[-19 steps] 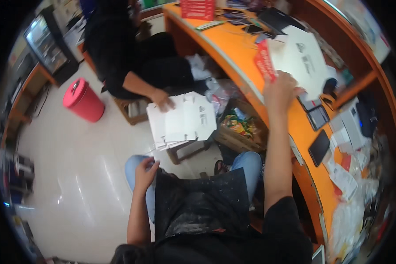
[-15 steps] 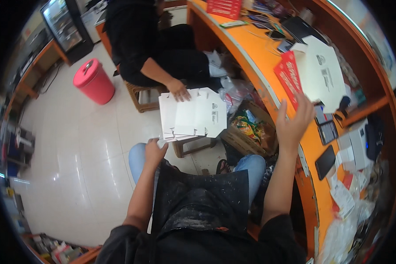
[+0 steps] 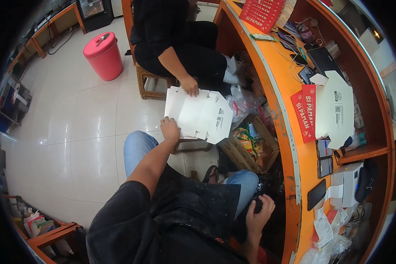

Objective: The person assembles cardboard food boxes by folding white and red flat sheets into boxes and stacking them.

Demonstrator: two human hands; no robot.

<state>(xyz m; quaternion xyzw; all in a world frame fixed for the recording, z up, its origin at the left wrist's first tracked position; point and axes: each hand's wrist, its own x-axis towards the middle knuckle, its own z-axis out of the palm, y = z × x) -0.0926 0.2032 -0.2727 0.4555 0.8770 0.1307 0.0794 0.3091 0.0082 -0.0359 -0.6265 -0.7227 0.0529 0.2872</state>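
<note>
A stack of flat white cardboard box blanks (image 3: 198, 112) lies on a low stool in front of me, printed with small dark marks at its right end. My left hand (image 3: 170, 130) grips the near left corner of the stack, fingers curled on the edge. A co-worker's hand (image 3: 189, 85) presses on the far edge of the same stack. My right hand (image 3: 258, 214) is beside my right knee, empty, with fingers apart. On the orange counter (image 3: 306, 174) lie another white box blank (image 3: 336, 112) and red printed cards (image 3: 303, 115).
A pink lidded bin (image 3: 104, 57) stands on the tiled floor at the far left. Below the counter is an open cardboard carton (image 3: 268, 152) of colourful packets, beside plastic bags (image 3: 244, 99). Phones, a black phone (image 3: 317, 195) among them, and a white printer (image 3: 345, 185) crowd the counter.
My right hand has left the red cards on the counter and dropped near my right knee. My left hand has moved up onto the stack's corner. The view has shifted.
</note>
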